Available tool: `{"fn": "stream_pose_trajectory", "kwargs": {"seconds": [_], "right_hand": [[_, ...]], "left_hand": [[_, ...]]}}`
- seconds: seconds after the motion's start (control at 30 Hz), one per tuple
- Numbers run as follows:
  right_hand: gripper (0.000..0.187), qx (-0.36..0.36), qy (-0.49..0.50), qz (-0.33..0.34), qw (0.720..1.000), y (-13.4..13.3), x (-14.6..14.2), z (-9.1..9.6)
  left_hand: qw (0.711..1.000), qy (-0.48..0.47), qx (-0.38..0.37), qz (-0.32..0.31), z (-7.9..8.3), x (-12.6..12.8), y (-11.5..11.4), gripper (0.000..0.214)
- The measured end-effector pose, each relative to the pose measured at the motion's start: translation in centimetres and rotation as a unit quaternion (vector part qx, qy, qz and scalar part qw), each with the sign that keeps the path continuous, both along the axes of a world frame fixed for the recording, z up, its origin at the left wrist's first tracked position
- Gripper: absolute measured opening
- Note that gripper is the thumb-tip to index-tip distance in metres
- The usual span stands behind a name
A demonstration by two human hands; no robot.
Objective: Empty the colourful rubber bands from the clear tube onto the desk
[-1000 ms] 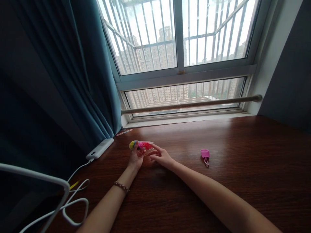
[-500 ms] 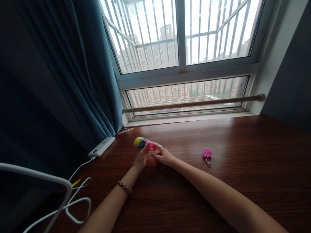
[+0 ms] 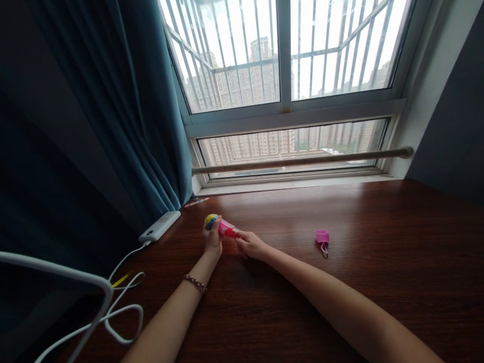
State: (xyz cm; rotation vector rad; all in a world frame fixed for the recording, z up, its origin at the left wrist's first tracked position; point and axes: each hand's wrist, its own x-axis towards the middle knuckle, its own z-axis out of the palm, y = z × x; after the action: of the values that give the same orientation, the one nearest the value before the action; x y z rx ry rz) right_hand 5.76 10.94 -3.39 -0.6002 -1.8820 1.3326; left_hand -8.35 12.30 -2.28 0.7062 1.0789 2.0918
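Observation:
A clear plastic tube with yellow, blue, pink and red contents is held between both hands above the dark wooden tabletop. My left hand is wrapped round its left part, near the yellow and blue end, thumb on top. My right hand grips the right end by the red part, its fingers closed and partly hiding that end. What the contents are is too small to make out. To the right of my hands, apart from them, a pink cap with a loop lies on the tabletop.
A white power bank with a white cable plugged in lies at the left by the blue curtain. A white bent tube crosses the lower left. Beyond the tabletop's far edge stands a window with a horizontal rail.
My left hand has shifted slightly left toward the tube's yellow end, uncovering more of the pink middle. My right hand has closed further around the red end. The pink cap stays put.

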Motion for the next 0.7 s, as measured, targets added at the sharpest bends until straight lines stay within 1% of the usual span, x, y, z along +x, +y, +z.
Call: {"fn": "stream_pose_trajectory", "kwargs": {"seconds": [0.07,0.13,0.27,0.4,0.53,0.6,0.7], "right_hand": [[0.018,0.009,0.002,-0.001,1.000,0.0,-0.1,-0.3],[0.021,0.024,0.006,-0.018,1.000,0.2,-0.1,-0.6],[0.022,0.055,-0.010,-0.089,0.994,0.6,-0.1,-1.1],[0.023,0.069,-0.031,-0.143,0.987,0.4,0.1,-0.8],[0.025,0.087,-0.043,-0.186,0.978,-0.1,0.3,-0.1],[0.027,0.089,-0.041,-0.201,0.975,-0.4,0.5,0.1],[0.031,0.090,-0.037,-0.218,0.971,-0.5,0.7,0.1]], "left_hand": [[1.000,0.006,0.000,-0.003,-0.1,-0.1,0.1,0.036],[1.000,0.007,0.001,-0.001,-0.3,0.0,0.0,0.037],[1.000,0.009,-0.004,-0.003,-0.4,0.3,-0.1,0.038],[1.000,0.023,-0.007,-0.007,-0.6,0.6,-0.2,0.038],[0.999,0.034,-0.014,0.017,-0.8,0.7,-0.1,0.038],[0.999,0.029,-0.013,0.034,-0.9,0.4,0.2,0.038],[0.994,-0.030,-0.032,0.098,-1.0,-1.0,0.7,0.037]]}}
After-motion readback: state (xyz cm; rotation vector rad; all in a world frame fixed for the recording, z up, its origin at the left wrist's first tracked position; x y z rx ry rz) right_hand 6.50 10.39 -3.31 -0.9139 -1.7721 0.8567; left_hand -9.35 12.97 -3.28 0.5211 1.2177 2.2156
